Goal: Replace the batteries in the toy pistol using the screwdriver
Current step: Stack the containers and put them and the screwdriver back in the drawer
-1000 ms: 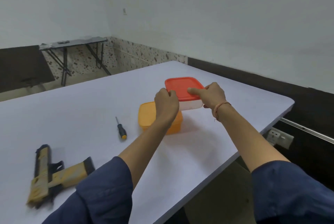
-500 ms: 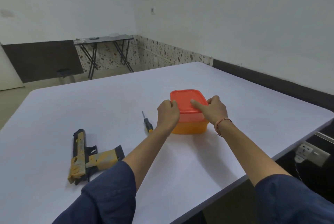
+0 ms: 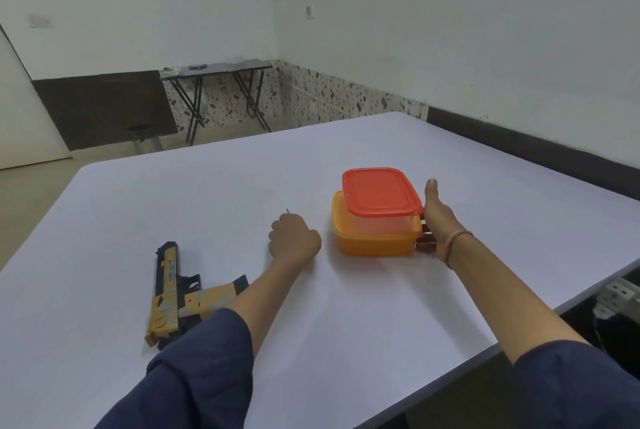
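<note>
The yellow-and-black toy pistol (image 3: 173,293) lies flat at the table's (image 3: 346,324) near left, partly behind your sleeve. Your left hand (image 3: 293,241) is fisted over the screwdriver (image 3: 287,211), tip showing. Your right hand (image 3: 438,221), fingers spread, flanks the stacked containers (image 3: 377,214).

**Worktop layout**

Toy pistol (image 3: 176,293) is lying on the worktop (image 3: 346,324), near-left. Two stacked containers (image 3: 377,217) are sitting to the right. Left hand (image 3: 294,238) is resting between them; right hand (image 3: 438,221) is touching the stack's right side.
</note>
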